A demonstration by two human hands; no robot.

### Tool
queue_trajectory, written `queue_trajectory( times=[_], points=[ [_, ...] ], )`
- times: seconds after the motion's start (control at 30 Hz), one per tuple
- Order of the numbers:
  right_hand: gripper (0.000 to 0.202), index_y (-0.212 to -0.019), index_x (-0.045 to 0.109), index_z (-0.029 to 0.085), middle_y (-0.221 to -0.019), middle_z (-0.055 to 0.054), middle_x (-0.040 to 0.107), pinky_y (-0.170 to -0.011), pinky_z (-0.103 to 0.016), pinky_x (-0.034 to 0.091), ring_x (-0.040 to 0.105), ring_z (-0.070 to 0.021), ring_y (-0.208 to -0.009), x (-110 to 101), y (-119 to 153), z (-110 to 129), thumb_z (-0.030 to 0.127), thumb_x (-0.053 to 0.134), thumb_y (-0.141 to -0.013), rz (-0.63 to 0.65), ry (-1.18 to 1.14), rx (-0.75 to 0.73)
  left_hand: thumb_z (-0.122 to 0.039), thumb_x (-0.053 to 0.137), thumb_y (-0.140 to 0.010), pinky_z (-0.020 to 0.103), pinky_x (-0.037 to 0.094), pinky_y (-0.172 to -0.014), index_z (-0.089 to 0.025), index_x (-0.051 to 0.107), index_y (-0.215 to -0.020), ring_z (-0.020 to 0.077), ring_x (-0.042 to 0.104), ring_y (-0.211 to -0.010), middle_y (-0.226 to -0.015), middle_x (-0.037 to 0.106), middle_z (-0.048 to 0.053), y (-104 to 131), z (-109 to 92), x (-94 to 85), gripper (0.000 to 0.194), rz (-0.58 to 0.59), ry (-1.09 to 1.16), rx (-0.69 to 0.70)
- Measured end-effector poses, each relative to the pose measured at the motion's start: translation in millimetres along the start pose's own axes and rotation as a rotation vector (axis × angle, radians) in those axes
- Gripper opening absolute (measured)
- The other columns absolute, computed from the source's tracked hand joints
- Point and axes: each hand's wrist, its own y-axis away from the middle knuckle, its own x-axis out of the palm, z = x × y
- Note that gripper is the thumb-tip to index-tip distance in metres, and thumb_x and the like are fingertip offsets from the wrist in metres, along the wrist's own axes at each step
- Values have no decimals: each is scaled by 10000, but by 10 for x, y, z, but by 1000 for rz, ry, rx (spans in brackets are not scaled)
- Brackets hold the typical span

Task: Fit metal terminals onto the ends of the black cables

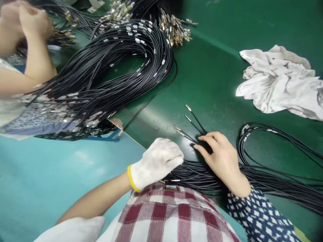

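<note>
My left hand (163,160), in a white knitted glove with a yellow cuff, is closed just above the near end of a black cable bundle (202,176). What its fingers hold, if anything, is hidden. My bare right hand (222,156) is over the same bundle, its thumb and fingers bent around several black cables (193,138). The metal-tipped ends of these cables stick out past the fingertips toward the upper left, slightly fanned. The bundle runs beneath my right wrist to the right edge. A few cables form a loop (243,137) beside it.
Crumpled white cloth gloves (280,79) lie at the right on the green table (212,80). A large coil of black cables (151,60) with white tags fills the upper left. Another person's hands (37,23) work there. More cable ends (174,28) are heaped behind the coil.
</note>
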Motion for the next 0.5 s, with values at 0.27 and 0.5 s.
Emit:
queue_trajectory(
  times=[0.27,0.5],
  points=[
    [176,-847,704,179,-812,-38,723,-679,-320,408,644,-185,-716,-41,-1,-90,294,638,-963,-84,77,-81,-225,507,-985,365,366,-843,-202,658,-813,164,590,-803,-858,698,-15,10,35,97,230,-25,-174,-83],
    [130,-850,613,197,-755,-8,622,-709,-304,440,585,-163,-692,-225,144,3,260,624,-963,123,-387,16,-237,469,-932,279,405,-747,-215,577,-749,147,562,-784,-794,605,-43,-87,-74,-83,214,-255,382,-462]
  ],
)
